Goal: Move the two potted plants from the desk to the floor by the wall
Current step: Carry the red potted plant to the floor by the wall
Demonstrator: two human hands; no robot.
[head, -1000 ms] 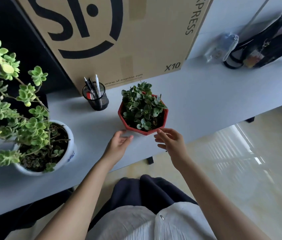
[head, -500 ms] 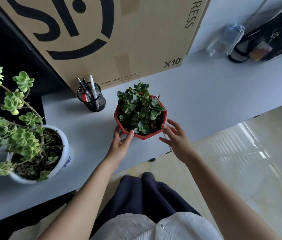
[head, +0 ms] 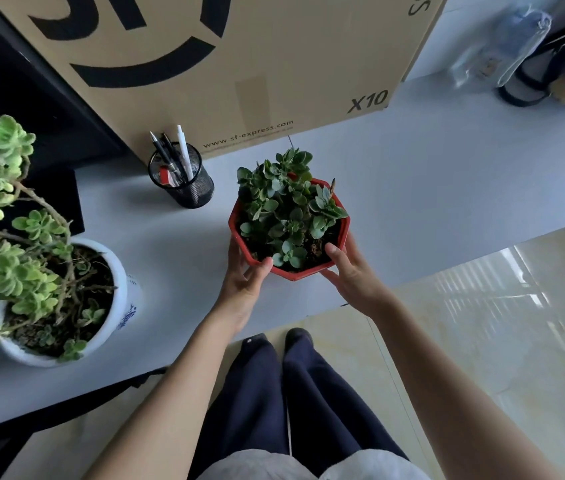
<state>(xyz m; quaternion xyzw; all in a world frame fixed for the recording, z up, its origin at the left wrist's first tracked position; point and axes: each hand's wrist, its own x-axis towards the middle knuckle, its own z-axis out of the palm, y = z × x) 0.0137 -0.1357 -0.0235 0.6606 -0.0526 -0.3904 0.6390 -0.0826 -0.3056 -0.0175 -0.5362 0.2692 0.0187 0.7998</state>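
Note:
A red eight-sided pot (head: 309, 271) with a dark green succulent stands on the pale desk (head: 430, 188) near its front edge. My left hand (head: 244, 277) clasps the pot's left side, thumb over the rim. My right hand (head: 350, 275) clasps its right side, thumb also on the rim. Whether the pot has left the desk I cannot tell. A white pot with blue marks (head: 120, 289), holding a tall light green plant, stands on the desk at the left, untouched.
A black mesh pen cup (head: 184, 181) stands just left of the red pot. A large cardboard box (head: 239, 64) fills the desk behind it. A bag (head: 558, 67) and a clear pouch lie at the far right. Shiny tiled floor (head: 482, 341) lies below, by my feet.
Both hands have closed in from open positions in front of the red pot and now grip its two sides. The white pot has not moved.

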